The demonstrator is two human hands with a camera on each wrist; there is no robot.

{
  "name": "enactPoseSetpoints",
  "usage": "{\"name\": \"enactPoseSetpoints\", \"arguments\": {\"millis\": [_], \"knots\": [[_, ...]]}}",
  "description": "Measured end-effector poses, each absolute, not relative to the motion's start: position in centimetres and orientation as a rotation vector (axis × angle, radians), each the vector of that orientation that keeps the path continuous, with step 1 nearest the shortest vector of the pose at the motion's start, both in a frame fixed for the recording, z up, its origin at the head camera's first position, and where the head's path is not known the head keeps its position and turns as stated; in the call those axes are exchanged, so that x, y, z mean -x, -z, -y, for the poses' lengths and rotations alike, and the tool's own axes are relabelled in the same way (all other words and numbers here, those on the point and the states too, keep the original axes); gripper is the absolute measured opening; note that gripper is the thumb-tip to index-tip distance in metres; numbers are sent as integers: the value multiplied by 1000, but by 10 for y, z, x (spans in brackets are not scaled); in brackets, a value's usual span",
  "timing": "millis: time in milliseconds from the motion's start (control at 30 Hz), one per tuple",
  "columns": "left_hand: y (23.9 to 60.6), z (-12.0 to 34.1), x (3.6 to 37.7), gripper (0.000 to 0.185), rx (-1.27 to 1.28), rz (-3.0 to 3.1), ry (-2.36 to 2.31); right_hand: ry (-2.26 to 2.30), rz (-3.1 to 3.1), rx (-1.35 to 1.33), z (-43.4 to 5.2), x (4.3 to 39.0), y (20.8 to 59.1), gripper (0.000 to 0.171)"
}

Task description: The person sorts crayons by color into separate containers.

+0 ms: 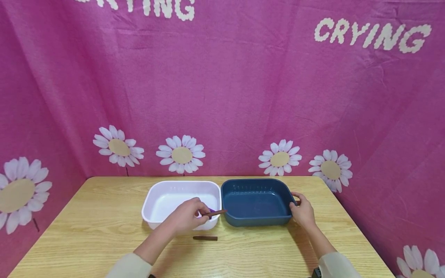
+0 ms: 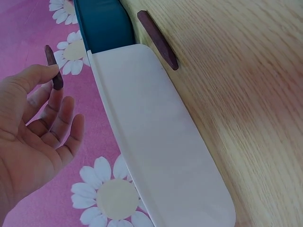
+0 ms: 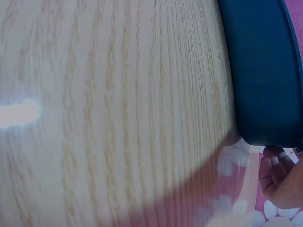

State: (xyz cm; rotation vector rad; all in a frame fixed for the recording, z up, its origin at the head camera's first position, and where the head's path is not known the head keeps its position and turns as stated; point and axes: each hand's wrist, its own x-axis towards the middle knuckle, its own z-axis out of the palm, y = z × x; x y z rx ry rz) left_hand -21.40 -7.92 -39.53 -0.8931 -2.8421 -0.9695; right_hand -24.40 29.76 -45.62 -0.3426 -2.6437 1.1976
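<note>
While the left hand [image 1: 187, 217] is pinching a brown stick [image 1: 216, 212] pointing sideways over the white tub [image 1: 180, 193] toward the blue tub [image 1: 256, 200], the right hand [image 1: 302, 211] is gripping the blue tub's right rim.

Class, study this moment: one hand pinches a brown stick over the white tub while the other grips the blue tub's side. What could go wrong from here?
1. The left hand holds the brown stick only at its fingertips, right over the seam between the white tub and blue tub; it might slip and land in either tub.
2. A second stick lies loose on the table near the left forearm; a sweep could knock it away.
</note>
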Motion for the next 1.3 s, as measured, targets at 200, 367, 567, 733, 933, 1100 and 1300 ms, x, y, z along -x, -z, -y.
{"name": "enactPoseSetpoints", "arguments": {"millis": [200, 367, 567, 733, 933, 1100, 1300], "knots": [[396, 77, 218, 7, 891, 2843, 962, -1185, 2638, 349, -297, 243, 456, 43], [396, 74, 221, 6, 922, 2810, 946, -1189, 2635, 346, -297, 244, 457, 43], [396, 70, 224, 8, 915, 2821, 986, -1199, 2640, 342, -297, 244, 457, 43], [395, 66, 227, 8, 906, 2827, 1002, -1210, 2635, 340, -297, 243, 456, 43], [394, 61, 231, 10, 890, 2851, 991, -1225, 2630, 342, -296, 243, 456, 43], [394, 57, 233, 9, 864, 2883, 991, -1241, 2626, 354, -296, 243, 455, 42], [394, 51, 238, 9, 851, 2897, 960, -1240, 2632, 349, -297, 244, 456, 42]]}}
